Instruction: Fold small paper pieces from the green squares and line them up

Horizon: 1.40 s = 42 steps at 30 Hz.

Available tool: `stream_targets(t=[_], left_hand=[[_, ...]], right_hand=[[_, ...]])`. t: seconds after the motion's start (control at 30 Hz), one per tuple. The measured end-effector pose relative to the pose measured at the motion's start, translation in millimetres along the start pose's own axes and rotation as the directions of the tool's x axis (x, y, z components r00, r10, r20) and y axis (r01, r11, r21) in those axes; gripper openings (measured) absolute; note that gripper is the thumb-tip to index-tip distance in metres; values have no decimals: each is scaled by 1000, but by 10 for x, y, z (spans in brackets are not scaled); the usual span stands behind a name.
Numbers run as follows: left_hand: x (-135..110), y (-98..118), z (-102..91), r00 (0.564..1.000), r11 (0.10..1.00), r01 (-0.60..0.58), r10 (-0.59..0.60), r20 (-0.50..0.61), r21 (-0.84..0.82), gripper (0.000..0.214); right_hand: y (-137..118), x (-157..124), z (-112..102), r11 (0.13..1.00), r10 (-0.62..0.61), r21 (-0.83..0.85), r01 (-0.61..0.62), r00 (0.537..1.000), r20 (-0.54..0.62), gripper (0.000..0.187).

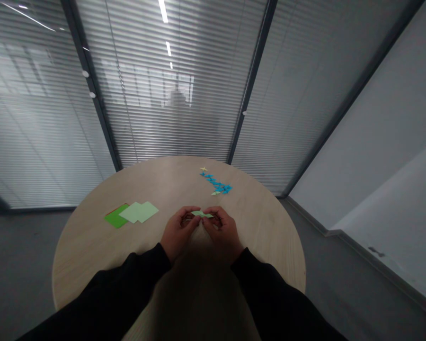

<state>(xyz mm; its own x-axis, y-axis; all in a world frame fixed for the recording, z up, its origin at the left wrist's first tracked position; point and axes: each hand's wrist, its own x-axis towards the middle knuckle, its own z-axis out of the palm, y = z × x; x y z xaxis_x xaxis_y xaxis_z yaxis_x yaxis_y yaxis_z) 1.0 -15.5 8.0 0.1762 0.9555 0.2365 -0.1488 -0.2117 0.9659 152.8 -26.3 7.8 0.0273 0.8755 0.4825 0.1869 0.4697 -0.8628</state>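
Observation:
A small folded piece of light green paper (201,214) is pinched between both hands, low over the middle of the round table. My left hand (180,231) grips its left side between thumb and fingers. Its right side is in the fingers of my right hand (223,233). The fingertips partly cover the paper, so its full shape is hidden. Beyond the hands, slightly to the right, several small blue folded paper pieces (218,184) lie in a cluster. A pale green folded piece (216,193) touches that cluster, and a yellow one (203,169) lies at its far end.
On the left of the round wooden table (92,251) lie overlapping light green sheets (145,211) and a bright green sheet (116,218) with a red edge showing beneath. Behind the table stands a glass partition with blinds (177,128). A white wall (369,156) rises at right.

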Motion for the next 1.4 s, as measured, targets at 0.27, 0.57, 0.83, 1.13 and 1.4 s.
stream_targets(t=[0.27, 0.57, 0.83, 1.13, 1.4], left_hand=[[20, 30, -22, 1000, 999, 14, -14, -6, -39, 36], [14, -5, -19, 986, 939, 160, -166, 8, -305, 39], [10, 5, -8, 969, 904, 238, -246, 25, -355, 39], [10, -6, -19, 967, 903, 236, -255, -6, -360, 33], [11, 18, -62, 1000, 997, 21, -20, -21, 79, 21]], right_hand=[[-11, 13, -23, 999, -20, -34, 20, 1000, 12, 20], [-22, 53, -119, 947, -210, -233, 222, 975, 73, 9], [-67, 65, -147, 937, -237, -244, 249, 968, 79, 8], [-41, 50, -99, 972, -147, -172, 160, 985, 89, 7], [9, 13, -46, 992, 79, 98, -80, 997, 13, 24]])
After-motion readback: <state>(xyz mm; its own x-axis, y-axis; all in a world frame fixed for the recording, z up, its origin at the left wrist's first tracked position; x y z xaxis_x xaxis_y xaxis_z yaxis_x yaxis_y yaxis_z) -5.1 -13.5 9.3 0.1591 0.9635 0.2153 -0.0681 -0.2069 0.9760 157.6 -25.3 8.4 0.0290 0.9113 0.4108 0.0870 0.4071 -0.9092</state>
